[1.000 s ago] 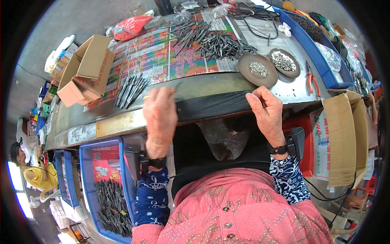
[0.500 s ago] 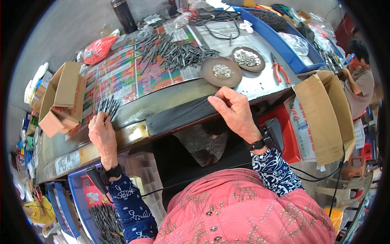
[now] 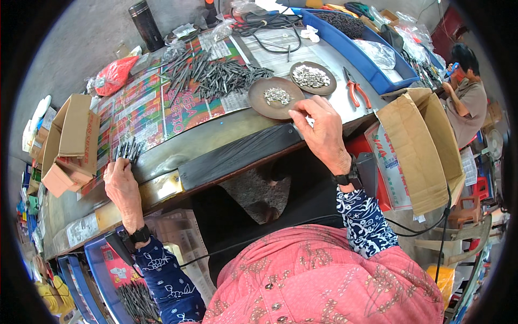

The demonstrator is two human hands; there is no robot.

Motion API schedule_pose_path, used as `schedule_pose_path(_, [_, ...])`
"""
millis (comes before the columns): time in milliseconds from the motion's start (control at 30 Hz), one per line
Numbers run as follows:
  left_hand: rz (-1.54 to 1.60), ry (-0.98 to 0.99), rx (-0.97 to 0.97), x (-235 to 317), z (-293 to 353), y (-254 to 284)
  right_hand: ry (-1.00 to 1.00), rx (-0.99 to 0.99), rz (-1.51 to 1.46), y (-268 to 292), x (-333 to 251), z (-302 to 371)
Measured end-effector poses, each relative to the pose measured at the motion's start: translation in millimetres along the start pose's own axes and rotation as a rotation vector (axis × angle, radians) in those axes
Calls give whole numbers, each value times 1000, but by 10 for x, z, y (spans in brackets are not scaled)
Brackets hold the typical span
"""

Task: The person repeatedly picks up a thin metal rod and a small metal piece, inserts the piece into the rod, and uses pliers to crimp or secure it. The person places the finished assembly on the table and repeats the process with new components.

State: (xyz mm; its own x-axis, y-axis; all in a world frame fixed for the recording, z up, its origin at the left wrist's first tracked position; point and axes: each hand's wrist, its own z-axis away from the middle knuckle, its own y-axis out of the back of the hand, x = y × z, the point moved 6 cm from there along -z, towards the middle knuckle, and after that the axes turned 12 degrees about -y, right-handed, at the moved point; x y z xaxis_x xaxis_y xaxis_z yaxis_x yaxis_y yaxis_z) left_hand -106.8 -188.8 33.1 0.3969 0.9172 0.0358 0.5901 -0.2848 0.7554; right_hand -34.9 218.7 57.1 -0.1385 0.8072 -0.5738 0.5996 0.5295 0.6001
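My left hand is at the left of the table, its fingers closed at the near ends of a small bunch of thin black rods. My right hand is over the table's front edge, thumb and forefinger pinched by the near right rim of a brown round plate. Whatever is in that pinch is too small to make out. Small silvery metal pieces lie in this plate. A second brown plate behind it holds more small, whitish metal pieces.
A heap of black rods covers printed sheeting at the back. Red-handled pliers lie right of the plates, near a long blue tray. Cardboard boxes stand left and right. Another person sits far right.
My right hand has moved rightward and forward to the near plate's rim, its fingers still pinched. My left hand stays at the bunch of black rods. The whole view has shifted slightly.
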Motion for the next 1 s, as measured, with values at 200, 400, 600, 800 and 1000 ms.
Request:
schedule_pose_path(200, [-43,1,-21,24,-36,-1,170,19,212,-133,44,-5])
schedule_pose_path(400, [52,-44,66,342,-32,103,142,-39,237,-222,61,-15])
schedule_pose_path(600, [198,-47,60,680,-48,73,102,-71,144,-189,54,36])
schedule_pose_path(800, [304,-59,52,879,-86,46,103,-52,147,-176,79,30])
schedule_pose_path(1000, [343,-76,41,985,-108,27,115,-47,161,-184,51,36])
